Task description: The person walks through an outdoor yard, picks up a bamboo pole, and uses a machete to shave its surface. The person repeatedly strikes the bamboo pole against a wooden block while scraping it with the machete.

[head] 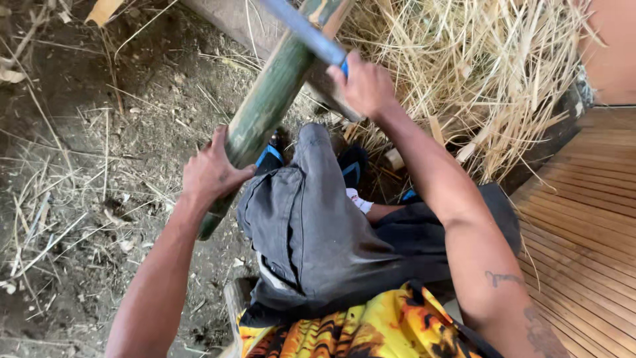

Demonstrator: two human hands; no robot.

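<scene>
Green bamboo (268, 109) is running slantwise from the top centre down to the person's left knee, its lower end sitting over the dirt ground (79, 199). The left hand (213, 174) is wrapping closed around the lower part of the pole, fingers curled over its far side. The right hand (363, 86) is clenching shut on the blue grip of a long blade (301, 30), whose grey metal is lying across the bamboo near the top of the frame. Dry straw (477, 73) is piling up to the right, just beyond the right hand, and a slatted bamboo floor (589, 225) is showing at the right edge. Grey trousers (311, 225) are covering the bent knees between the arms.
</scene>
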